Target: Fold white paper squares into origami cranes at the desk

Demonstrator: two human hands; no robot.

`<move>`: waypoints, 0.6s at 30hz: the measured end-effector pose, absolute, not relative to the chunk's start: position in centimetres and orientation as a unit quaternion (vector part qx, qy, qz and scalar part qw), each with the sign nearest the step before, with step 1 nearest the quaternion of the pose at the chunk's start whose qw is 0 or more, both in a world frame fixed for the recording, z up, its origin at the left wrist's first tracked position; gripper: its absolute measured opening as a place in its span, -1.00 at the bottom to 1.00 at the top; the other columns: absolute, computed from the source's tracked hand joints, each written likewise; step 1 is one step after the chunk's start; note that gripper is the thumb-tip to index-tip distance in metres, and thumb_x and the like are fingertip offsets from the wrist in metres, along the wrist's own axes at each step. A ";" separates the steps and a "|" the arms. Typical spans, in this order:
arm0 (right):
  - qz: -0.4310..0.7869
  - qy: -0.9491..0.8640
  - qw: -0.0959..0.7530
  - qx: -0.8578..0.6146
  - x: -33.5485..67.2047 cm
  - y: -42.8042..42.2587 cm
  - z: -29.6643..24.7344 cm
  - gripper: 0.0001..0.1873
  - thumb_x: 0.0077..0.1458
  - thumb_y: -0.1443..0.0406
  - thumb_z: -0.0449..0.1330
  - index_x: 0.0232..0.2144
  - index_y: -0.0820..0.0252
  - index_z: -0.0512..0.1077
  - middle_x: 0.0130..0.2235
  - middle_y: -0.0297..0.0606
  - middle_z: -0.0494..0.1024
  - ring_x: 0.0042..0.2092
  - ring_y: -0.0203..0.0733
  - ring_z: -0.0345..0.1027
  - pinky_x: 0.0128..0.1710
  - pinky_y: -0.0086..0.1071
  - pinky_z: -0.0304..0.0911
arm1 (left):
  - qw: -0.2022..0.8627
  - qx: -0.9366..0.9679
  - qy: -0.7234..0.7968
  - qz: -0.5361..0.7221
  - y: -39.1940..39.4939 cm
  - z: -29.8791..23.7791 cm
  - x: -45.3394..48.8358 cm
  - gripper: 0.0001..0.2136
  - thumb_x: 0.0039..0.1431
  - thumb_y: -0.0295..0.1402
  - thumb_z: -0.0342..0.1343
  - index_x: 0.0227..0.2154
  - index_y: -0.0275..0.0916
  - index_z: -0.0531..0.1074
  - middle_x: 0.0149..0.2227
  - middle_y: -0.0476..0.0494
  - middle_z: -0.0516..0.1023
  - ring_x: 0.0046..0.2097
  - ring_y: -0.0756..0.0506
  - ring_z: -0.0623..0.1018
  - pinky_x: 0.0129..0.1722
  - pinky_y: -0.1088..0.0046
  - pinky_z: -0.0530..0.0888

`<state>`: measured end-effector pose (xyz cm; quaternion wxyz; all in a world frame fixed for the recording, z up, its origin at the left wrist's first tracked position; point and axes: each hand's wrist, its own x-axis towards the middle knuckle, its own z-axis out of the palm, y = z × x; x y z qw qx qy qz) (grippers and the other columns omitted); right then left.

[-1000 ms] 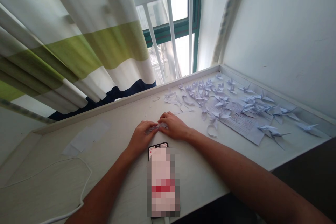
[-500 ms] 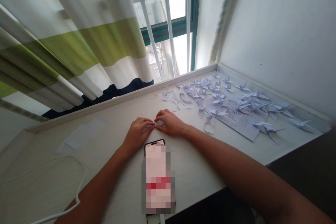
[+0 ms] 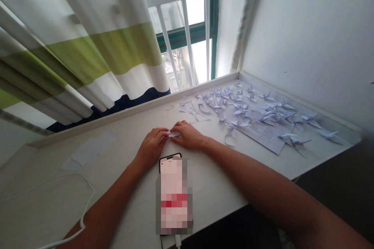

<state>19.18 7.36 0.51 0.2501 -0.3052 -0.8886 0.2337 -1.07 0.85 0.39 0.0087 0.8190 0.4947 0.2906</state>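
Observation:
Between my fingertips is a small folded white paper (image 3: 174, 134), partly covered by both hands. My left hand (image 3: 153, 142) pinches its left end, and my right hand (image 3: 188, 135) grips it from the right. Both hands rest low on the white table (image 3: 216, 181), with their fingertips almost meeting. Just below them lies a phone (image 3: 171, 157), its screen lit and mostly blurred out. Many folded paper cranes (image 3: 241, 109) are spread over the table to the right of my hands.
A printed sheet (image 3: 265, 136) lies beneath some cranes. Blank paper pieces (image 3: 90, 151) sit at the left, near a white cable (image 3: 92, 192). Paper scraps (image 3: 201, 116) lie beyond my right hand. A raised rim (image 3: 117, 114) borders the table below the curtain (image 3: 117, 46).
My fingers have shifted slightly on the folded paper, and more of it shows between them. The whole view has moved a little.

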 end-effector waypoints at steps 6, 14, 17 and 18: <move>0.300 -0.848 0.287 -0.330 19.1 7.3 0.9 -0.67 0.19 0.28 0.29 0.00 0.23 0.54 -0.08 -0.11 0.65 -0.06 -0.07 0.50 0.00 -0.21 0.30 | 0.050 0.813 0.486 0.316 0.7 0.4 -1.0 -0.86 0.40 -0.33 -0.01 -0.13 -0.14 0.44 0.07 -0.20 0.50 0.10 -0.17 0.52 0.12 0.19 0.48; 0.398 -0.792 0.345 -0.308 19.0 7.2 1.3 -0.71 0.15 0.34 0.31 -0.05 0.24 0.56 -0.14 -0.17 0.67 -0.18 -0.22 0.52 -0.12 -0.34 0.39 | 0.110 0.755 0.494 0.417 0.6 0.4 -0.8 -0.88 0.33 -0.28 0.11 -0.14 -0.15 0.43 0.05 -0.21 0.50 0.09 -0.18 0.53 0.05 0.19 0.54; 0.414 -0.785 0.346 -0.303 19.0 7.2 1.3 -0.75 0.16 0.37 0.30 -0.08 0.25 0.57 -0.17 -0.19 0.67 -0.23 -0.25 0.51 -0.15 -0.36 0.39 | 0.172 0.717 0.515 0.436 0.5 0.2 -0.6 -0.81 0.29 -0.24 0.17 -0.10 -0.15 0.42 0.00 -0.19 0.54 -0.01 -0.15 0.57 -0.01 0.22 0.55; 0.415 -0.785 0.347 -0.302 19.0 7.2 1.2 -0.75 0.16 0.38 0.29 -0.09 0.25 0.57 -0.17 -0.19 0.67 -0.23 -0.25 0.51 -0.15 -0.37 0.39 | 0.192 0.703 0.526 0.438 0.5 0.1 -0.6 -0.78 0.27 -0.23 0.18 -0.08 -0.15 0.42 -0.03 -0.17 0.55 -0.05 -0.14 0.58 -0.02 0.23 0.54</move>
